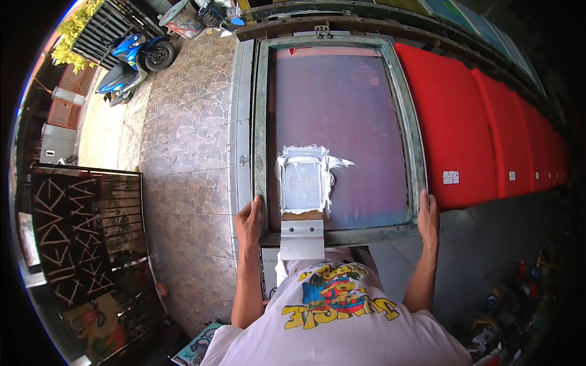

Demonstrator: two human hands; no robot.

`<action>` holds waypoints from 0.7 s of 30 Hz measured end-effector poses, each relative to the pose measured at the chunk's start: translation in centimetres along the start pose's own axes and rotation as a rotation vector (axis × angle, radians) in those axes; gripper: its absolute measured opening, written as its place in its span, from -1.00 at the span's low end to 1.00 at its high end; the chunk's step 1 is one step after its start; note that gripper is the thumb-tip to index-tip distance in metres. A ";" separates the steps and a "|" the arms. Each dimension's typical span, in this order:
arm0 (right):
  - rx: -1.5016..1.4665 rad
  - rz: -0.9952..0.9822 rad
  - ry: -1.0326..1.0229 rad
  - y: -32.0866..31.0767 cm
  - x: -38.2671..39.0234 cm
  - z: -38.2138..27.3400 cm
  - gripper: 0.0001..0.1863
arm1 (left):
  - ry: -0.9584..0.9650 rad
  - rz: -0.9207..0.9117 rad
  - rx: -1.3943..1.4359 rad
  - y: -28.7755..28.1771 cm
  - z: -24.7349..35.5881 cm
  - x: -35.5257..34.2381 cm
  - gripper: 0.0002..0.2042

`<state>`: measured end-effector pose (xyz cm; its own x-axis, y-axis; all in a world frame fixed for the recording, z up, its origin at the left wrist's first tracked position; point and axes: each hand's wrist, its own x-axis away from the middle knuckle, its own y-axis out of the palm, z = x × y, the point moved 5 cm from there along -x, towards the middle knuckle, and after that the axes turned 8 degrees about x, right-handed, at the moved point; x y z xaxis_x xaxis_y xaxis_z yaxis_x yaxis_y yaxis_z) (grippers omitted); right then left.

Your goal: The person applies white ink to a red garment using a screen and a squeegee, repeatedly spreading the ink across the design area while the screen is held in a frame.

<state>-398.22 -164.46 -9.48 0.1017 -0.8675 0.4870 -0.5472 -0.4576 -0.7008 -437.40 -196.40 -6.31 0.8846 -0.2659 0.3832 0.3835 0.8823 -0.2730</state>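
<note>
A screen printing frame [417, 140] with worn grey-green edges lies in front of me, its mesh [342, 104] tinted purple. My left hand [248, 221] grips the lower part of its left side, thumb along the edge. On the opposite side my right hand [428, 218] holds the frame at about the same height. White ink [330, 163] is smeared thickly around a small pale rectangle at the mesh's lower left. Just below this, a squeegee with a metal plate [303, 239] leans over the near edge of the frame. What lies under the frame is hidden.
Red fabric pieces [448, 122] with small white prints run in a row to the right, along a metal rail [421, 38]. Left of the frame is stone-patterned paving [183, 158], with a blue motorbike [131, 61] farther off. Assorted clutter [488, 323] sits at lower right.
</note>
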 end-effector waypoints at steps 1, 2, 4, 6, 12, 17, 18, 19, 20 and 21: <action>-0.024 0.030 -0.024 -0.4 -0.6 -0.2 -0.03 | -0.032 0.005 -0.013 -0.1 0.8 0.9 -0.55; -0.039 -0.017 -0.045 -0.5 -1.4 -0.9 0.03 | 0.021 0.030 -0.018 0.2 1.6 1.1 -0.51; -0.168 0.117 -0.156 0.9 -4.5 -0.7 -0.09 | 0.055 0.036 -0.059 0.3 1.6 0.9 -0.50; -0.266 0.028 -0.103 0.4 -4.8 -2.9 -0.09 | 0.196 0.127 -0.087 0.4 1.7 1.1 -0.45; -0.379 0.301 -0.208 0.7 -4.1 -1.0 -0.30 | 0.163 0.082 -0.106 0.2 1.5 1.2 -0.43; -0.360 0.436 -0.058 -0.7 -0.6 3.8 -0.26 | 0.236 -0.041 -0.014 0.2 3.6 4.0 -0.50; -0.380 0.464 -0.059 -1.8 1.9 3.8 -0.22 | 0.265 -0.085 -0.032 0.2 4.3 5.1 -0.52; -0.402 0.520 -0.036 -2.7 3.6 5.0 -0.21 | 0.295 -0.136 -0.046 0.6 5.4 6.2 -0.55; -0.423 0.577 -0.012 -3.6 5.1 6.8 -0.20 | 0.287 -0.195 -0.028 1.6 6.4 7.7 -0.60; -0.435 0.583 0.027 -4.3 6.3 8.8 -0.20 | 0.321 -0.244 -0.003 2.5 6.8 8.6 -0.60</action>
<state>-387.93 -169.65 -8.00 -0.3245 -0.9390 0.1141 -0.7874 0.2013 -0.5827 -430.67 -193.79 2.30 0.8053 -0.5755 0.1423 0.5927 0.7774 -0.2104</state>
